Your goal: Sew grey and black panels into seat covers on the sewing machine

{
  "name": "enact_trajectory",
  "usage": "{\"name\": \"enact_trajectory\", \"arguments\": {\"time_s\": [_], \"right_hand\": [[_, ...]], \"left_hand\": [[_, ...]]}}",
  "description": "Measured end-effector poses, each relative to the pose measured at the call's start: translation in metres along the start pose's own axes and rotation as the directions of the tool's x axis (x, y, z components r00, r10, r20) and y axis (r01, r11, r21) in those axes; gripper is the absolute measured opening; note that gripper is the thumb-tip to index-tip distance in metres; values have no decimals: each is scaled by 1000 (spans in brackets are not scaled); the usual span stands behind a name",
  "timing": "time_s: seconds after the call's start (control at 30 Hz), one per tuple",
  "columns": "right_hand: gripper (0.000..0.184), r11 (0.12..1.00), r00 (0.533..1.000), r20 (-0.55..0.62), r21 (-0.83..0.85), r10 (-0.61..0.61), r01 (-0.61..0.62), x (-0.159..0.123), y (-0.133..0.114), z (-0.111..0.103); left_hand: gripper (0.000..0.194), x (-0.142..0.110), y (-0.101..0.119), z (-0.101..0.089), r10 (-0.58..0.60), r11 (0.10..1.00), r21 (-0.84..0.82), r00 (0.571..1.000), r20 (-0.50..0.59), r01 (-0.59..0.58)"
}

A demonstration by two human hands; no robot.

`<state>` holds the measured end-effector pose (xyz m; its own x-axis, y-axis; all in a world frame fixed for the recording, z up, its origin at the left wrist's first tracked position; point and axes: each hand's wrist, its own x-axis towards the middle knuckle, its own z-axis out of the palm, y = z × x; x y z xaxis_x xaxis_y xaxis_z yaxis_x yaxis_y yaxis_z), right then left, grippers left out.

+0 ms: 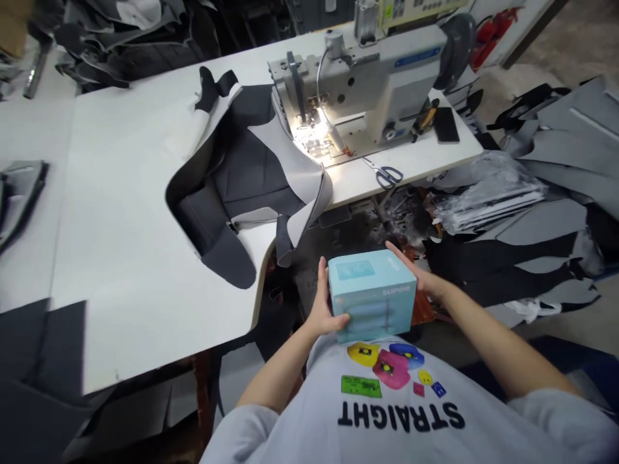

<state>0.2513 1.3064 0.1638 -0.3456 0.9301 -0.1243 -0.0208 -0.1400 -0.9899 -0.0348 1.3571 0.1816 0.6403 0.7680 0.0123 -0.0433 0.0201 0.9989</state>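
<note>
Between both hands, just in front of my shirt, I hold a light-blue cardboard box [372, 293] with pale lettering on its side. My left hand [325, 306] presses against its left face, thumb bent round the near corner. On the opposite side, my right hand [420, 276] supports the far right edge, and some of its fingers are hidden behind the box. Beyond it on the white table [130, 212] lies a dark grey sewn fabric cover [256, 161] with light grey lining, one edge beside the needle area of a sewing machine [367, 84].
Blue-handled scissors [384, 175] and a black phone [445, 124] lie by the machine. Fabric pieces and a plastic-wrapped bundle [488, 193] are heaped at right. More dark cloth [41, 361] sits at lower left. The table's curved edge runs left of my hands.
</note>
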Motion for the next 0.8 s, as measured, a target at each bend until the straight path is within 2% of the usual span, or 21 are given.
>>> {"name": "enact_trajectory", "arguments": {"time_s": [0.07, 0.17, 0.27, 0.37, 0.43, 0.47, 0.5, 0.57, 0.63, 0.67, 0.7, 0.73, 0.77, 0.8], "right_hand": [[134, 999, 989, -143, 13, -45, 48, -37, 2, 29], [135, 990, 944, -309, -117, -113, 80, -71, -2, 59], [135, 946, 915, -363, -320, -176, 54, -96, -4, 72], [132, 862, 890, -376, -505, -259, 38, -120, -6, 72], [131, 772, 898, -278, -628, -341, 98, -131, -14, 69], [129, 719, 904, -200, -679, -378, 151, -134, -20, 66], [128, 666, 904, -119, -716, -411, 209, -136, -27, 64], [124, 576, 886, 19, -753, -464, 318, -134, -41, 62], [121, 505, 853, 129, -758, -505, 414, -126, -51, 62], [119, 472, 835, 186, -752, -517, 460, -121, -55, 62], [117, 441, 821, 242, -747, -517, 498, -115, -56, 64], [114, 416, 812, 291, -743, -506, 525, -110, -57, 65], [111, 397, 810, 323, -744, -489, 537, -107, -56, 66], [108, 383, 814, 339, -753, -472, 536, -105, -54, 67]], "left_hand": [[138, 3, 3, 7, -61, 989, -130, 996, 58, 69], [143, 1, 1, 22, -129, 970, -201, 990, 61, 139], [145, -4, -6, 36, -210, 955, -198, 975, 76, 221], [137, -2, -11, 44, -309, 896, -276, 935, 175, 348], [130, 8, -10, 43, -351, 849, -298, 887, 299, 436], [125, 16, -8, 41, -362, 834, -272, 847, 389, 481], [120, 25, -6, 39, -367, 823, -222, 789, 493, 522], [110, 46, 0, 40, -360, 813, -99, 628, 690, 574], [107, 67, 5, 48, -354, 807, 7, 473, 807, 591], [106, 77, 6, 56, -362, 810, 56, 423, 831, 584], [103, 84, 6, 66, -378, 822, 105, 398, 836, 560], [96, 90, 5, 78, -399, 842, 156, 402, 824, 516], [87, 94, 3, 89, -411, 872, 201, 447, 794, 446], [76, 95, 1, 99, -408, 901, 238, 520, 750, 364]]}}
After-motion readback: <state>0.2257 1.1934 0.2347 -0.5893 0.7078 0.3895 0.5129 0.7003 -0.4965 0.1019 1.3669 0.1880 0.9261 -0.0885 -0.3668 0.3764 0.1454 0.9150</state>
